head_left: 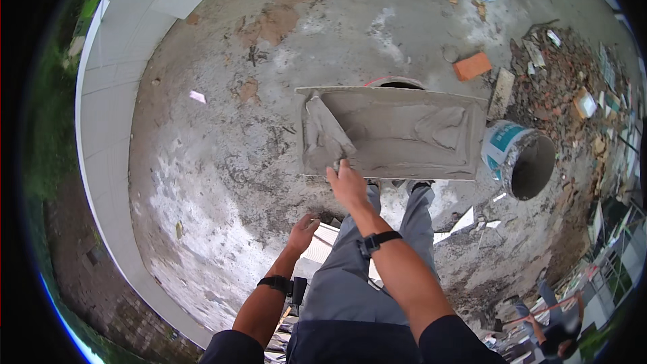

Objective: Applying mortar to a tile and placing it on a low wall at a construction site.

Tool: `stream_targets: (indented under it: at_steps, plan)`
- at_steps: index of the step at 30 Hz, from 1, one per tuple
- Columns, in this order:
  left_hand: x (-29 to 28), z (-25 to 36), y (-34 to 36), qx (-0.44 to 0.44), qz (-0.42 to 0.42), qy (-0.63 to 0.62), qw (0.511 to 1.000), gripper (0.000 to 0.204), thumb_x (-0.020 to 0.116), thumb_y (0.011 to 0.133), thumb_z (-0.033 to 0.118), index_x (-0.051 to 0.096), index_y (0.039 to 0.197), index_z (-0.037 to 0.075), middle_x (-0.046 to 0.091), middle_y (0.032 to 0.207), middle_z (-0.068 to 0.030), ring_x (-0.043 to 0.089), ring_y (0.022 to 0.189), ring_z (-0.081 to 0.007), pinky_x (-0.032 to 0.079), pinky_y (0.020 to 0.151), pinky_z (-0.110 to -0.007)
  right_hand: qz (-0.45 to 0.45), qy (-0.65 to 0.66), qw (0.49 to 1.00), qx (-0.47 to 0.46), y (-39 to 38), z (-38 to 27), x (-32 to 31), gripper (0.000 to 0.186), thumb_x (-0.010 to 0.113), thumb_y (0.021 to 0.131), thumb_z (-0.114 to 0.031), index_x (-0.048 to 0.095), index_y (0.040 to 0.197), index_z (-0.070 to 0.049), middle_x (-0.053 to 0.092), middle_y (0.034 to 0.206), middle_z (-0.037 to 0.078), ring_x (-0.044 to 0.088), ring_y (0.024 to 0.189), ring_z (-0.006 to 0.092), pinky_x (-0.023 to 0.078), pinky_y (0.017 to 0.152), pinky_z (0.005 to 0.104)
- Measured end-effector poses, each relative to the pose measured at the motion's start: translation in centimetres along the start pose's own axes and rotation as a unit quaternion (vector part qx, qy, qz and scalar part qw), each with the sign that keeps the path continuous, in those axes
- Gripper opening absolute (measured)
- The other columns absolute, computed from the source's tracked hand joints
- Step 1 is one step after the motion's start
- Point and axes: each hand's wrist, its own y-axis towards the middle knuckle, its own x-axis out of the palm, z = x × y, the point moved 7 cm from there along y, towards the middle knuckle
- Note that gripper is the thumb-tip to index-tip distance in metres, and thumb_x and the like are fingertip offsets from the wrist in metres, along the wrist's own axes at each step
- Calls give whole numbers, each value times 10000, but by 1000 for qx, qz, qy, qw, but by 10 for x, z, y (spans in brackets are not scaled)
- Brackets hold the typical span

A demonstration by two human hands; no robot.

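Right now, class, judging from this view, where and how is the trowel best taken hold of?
Probably the trowel is best held at its near end, approached from the person's side, where the right grip closes on it. That end points back toward the body, while the flat blade stretches forward and left, smeared with grey paste and likely slippery.

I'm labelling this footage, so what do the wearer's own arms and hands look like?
The left hand and right hand are ungloved. Dark, short sleeves leave the forearms bare. Each wears a black strap: the left one with a chunky black block, the right one with a smaller dark piece.
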Motion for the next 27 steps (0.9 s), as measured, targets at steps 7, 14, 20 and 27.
stream_targets:
  at_steps: [7,14,20,27]
  plan:
    - [-5,-23,-4,-50,-6,-45,998,378,605,908,267,608,1202,30,625,1214,-177,571,1163,-279,418,994,-348,172,78,975,119,-4,81,-35,578,491,941,-442,516,1204,71,652,997,308,625,958,467,474,866,515]
    - [9,-49,1,-42,-10,-58,997,399,599,905,273,604,1203,8,624,1205,-190,572,1152,-279,422,981,-351,268,360,866,221,-21,181,-76,428,525,929,-433,567,1013,-15,605,814,145,573,654,286,463,590,408]
    - [20,-33,-8,-44,-23,-34,998,394,575,936,241,580,1240,-9,662,1042,-98,601,982,-173,455,883,-307,154,676,679,240,-24,109,-24,297,531,943,-408,499,814,-142,489,592,12,472,430,164,404,405,314]
    - [45,-7,-14,-47,-32,-23,998,397,564,910,228,595,1226,-10,674,1032,-106,594,964,-170,450,875,-312,50,350,934,56,-10,31,40,426,517,928,-450,553,943,-26,647,793,205,660,701,294,503,583,436]
